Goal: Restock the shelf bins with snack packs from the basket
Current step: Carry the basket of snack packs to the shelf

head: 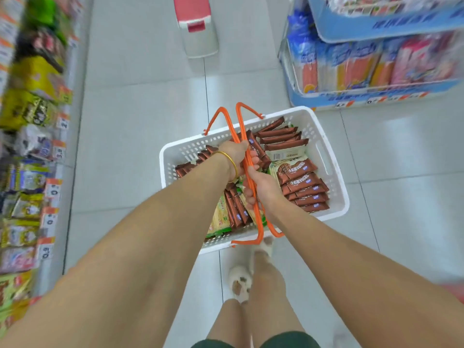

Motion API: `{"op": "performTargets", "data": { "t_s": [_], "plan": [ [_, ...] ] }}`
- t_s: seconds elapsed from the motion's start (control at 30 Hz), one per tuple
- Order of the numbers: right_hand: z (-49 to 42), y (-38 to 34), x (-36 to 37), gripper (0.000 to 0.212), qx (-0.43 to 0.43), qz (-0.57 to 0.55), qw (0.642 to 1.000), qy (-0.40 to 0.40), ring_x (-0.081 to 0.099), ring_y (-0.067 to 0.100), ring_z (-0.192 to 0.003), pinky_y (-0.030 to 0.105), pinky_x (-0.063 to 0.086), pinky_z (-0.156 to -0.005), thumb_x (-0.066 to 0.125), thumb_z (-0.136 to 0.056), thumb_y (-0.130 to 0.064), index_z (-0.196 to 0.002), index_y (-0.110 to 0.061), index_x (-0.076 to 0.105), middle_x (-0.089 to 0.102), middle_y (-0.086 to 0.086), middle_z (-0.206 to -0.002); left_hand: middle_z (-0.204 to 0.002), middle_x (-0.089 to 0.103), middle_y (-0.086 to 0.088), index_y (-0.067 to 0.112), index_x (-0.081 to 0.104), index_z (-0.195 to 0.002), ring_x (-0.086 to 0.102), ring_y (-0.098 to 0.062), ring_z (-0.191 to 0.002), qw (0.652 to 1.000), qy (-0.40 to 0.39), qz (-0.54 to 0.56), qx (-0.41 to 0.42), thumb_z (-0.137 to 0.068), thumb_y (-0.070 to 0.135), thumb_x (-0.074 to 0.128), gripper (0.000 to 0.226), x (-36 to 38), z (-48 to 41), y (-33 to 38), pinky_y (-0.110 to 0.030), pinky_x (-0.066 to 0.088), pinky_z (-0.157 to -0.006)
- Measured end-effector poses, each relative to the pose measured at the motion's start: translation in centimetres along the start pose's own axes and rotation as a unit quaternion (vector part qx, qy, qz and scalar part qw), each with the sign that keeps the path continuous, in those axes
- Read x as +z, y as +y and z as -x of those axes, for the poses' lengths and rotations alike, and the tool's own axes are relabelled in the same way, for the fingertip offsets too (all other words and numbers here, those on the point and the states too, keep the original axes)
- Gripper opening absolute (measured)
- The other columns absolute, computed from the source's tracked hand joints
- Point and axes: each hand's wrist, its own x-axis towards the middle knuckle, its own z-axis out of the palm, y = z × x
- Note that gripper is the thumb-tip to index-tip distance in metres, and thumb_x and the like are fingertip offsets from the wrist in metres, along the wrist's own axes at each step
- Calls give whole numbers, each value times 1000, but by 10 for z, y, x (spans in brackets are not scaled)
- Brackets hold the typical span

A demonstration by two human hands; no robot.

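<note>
While the left hand (237,156) and right hand (263,189) both clench the orange handles (258,222) above the basket (334,187), snack packs (298,172) fill it. Best keep it level, heading for the shelf (37,146) to its left.

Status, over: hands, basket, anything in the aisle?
Left hand and right hand both gripping handles. Basket loaded with packs. Bin on floor ahead, mid-aisle.
</note>
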Motion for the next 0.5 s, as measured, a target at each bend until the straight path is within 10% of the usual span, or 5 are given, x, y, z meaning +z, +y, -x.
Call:
{"op": "performTargets", "data": {
  "t_s": [0.5],
  "plan": [
    [-233, -355, 99, 44, -2, -19, 1000, 18, 40, 15, -44, 26, 40, -45, 48, -96, -43, -67, -11, 55, 47, 1, -52, -68, 52, -6, 6, 46, -81, 51, -16, -56, 1000, -20, -16, -3, -102, 18, 36, 27, -11, -193, 389, -28, 50, -53]
  ]
}}
